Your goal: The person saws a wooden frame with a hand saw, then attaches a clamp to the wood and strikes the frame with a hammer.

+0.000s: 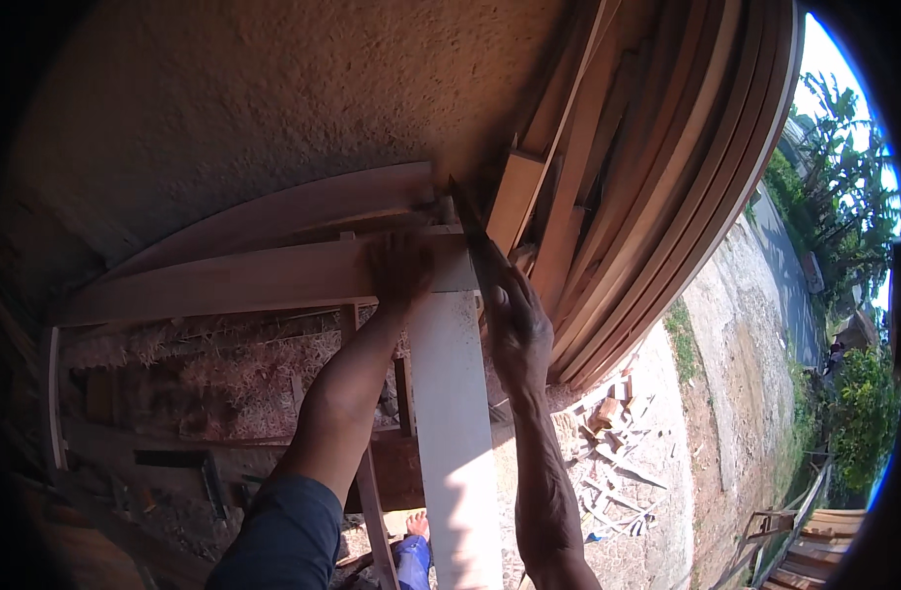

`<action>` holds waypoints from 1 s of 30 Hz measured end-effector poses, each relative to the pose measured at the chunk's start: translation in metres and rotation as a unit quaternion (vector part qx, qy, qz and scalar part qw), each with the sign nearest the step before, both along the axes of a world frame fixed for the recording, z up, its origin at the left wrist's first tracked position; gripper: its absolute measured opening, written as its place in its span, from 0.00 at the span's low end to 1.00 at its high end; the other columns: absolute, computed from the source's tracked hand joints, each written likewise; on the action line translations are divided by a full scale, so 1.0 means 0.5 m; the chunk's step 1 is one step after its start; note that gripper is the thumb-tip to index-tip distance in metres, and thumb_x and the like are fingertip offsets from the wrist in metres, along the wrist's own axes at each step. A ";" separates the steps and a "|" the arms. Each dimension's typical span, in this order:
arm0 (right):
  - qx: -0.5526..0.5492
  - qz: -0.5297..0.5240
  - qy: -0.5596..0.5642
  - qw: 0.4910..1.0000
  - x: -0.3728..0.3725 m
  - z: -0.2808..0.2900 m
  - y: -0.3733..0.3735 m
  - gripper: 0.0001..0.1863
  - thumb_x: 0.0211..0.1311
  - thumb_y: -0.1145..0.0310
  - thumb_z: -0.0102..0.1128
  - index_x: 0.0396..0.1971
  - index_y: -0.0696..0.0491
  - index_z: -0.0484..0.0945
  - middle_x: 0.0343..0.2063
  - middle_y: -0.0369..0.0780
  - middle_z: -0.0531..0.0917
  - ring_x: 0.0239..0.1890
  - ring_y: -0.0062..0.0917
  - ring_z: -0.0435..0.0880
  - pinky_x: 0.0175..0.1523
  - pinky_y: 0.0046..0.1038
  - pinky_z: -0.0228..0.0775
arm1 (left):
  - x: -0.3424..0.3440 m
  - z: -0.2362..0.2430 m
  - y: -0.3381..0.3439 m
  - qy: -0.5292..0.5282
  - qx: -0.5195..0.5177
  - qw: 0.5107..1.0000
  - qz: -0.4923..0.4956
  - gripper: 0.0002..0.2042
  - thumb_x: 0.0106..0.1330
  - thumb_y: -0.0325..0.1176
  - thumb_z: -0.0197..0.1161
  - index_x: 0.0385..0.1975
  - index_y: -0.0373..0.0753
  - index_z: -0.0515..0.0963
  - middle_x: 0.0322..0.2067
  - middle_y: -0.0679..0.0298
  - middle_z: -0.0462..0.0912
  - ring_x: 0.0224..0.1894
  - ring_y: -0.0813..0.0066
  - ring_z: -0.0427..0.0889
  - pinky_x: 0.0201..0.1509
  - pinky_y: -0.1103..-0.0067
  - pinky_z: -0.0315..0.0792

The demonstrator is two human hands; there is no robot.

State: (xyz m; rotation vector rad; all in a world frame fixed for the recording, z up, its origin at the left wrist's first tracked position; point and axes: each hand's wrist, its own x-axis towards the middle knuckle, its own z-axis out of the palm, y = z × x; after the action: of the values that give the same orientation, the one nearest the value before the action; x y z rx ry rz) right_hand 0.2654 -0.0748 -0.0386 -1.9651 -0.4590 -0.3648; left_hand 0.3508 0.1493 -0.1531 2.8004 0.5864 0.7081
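Observation:
A long wooden board (244, 278) runs left to right across a timber frame. Near its right end my left hand (399, 265) lies over it in shadow, fingers closed about the board. A handsaw (482, 244) with a dark, tapering blade is in my right hand (521, 329), its narrow tip pointing away toward the wall. Its blade stands at the board's right end, beside the corner where a pale, wide plank (455, 423) meets that board and runs toward me. Whether the teeth touch wood cannot be made out.
Many long planks (701, 157) lean against the rough wall (273, 88) at the right. Behind the board lies another curved-looking plank (303, 206). Wood shavings (264, 379) cover the ground inside the frame; offcuts (613, 442) lie at right. A bare foot (418, 524) shows below.

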 end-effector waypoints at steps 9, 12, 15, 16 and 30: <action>-0.110 0.014 0.098 0.989 -0.380 -0.021 -0.201 0.25 0.70 0.70 0.59 0.65 0.61 0.72 0.58 0.55 0.81 0.59 0.40 0.84 0.58 0.35 0.79 | -0.028 -0.018 0.005 -0.027 0.019 0.999 0.010 0.20 0.65 0.41 0.62 0.55 0.43 0.74 0.55 0.60 0.75 0.64 0.59 0.71 0.67 0.50 0.62; -0.023 0.019 0.107 0.994 -0.112 -0.044 -0.064 0.26 0.70 0.68 0.60 0.66 0.57 0.72 0.55 0.53 0.83 0.57 0.37 0.86 0.54 0.34 0.80 | -0.017 -0.037 0.000 -0.059 0.067 0.996 0.001 0.18 0.66 0.42 0.61 0.53 0.44 0.74 0.54 0.59 0.76 0.63 0.59 0.72 0.64 0.51 0.64; 0.021 0.033 0.184 0.982 -0.032 -0.012 0.004 0.27 0.68 0.71 0.62 0.66 0.53 0.73 0.54 0.52 0.84 0.55 0.36 0.87 0.52 0.35 0.80 | -0.023 -0.029 0.002 -0.017 0.035 0.999 -0.008 0.18 0.67 0.42 0.60 0.54 0.44 0.75 0.55 0.59 0.76 0.63 0.58 0.72 0.65 0.50 0.63; 0.011 0.024 0.192 0.981 -0.063 -0.019 0.001 0.27 0.67 0.72 0.63 0.66 0.52 0.73 0.54 0.52 0.84 0.54 0.37 0.87 0.52 0.35 0.81 | -0.042 -0.041 -0.009 0.013 0.006 1.000 -0.011 0.19 0.66 0.42 0.60 0.55 0.43 0.75 0.55 0.59 0.75 0.63 0.58 0.72 0.66 0.49 0.63; 0.030 0.045 0.143 0.988 -0.057 -0.006 0.007 0.28 0.66 0.73 0.63 0.67 0.52 0.73 0.48 0.52 0.87 0.49 0.32 0.89 0.51 0.32 0.79 | -0.047 -0.070 0.019 -0.002 0.015 1.000 0.003 0.20 0.67 0.43 0.60 0.57 0.44 0.73 0.57 0.58 0.74 0.65 0.56 0.70 0.71 0.48 0.59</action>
State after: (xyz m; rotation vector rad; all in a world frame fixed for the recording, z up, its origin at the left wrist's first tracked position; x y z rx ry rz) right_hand 0.2368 -0.0712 -0.0418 -1.8937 -0.3455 -0.0356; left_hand 0.3271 0.1588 -0.1881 2.8257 0.5873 0.7279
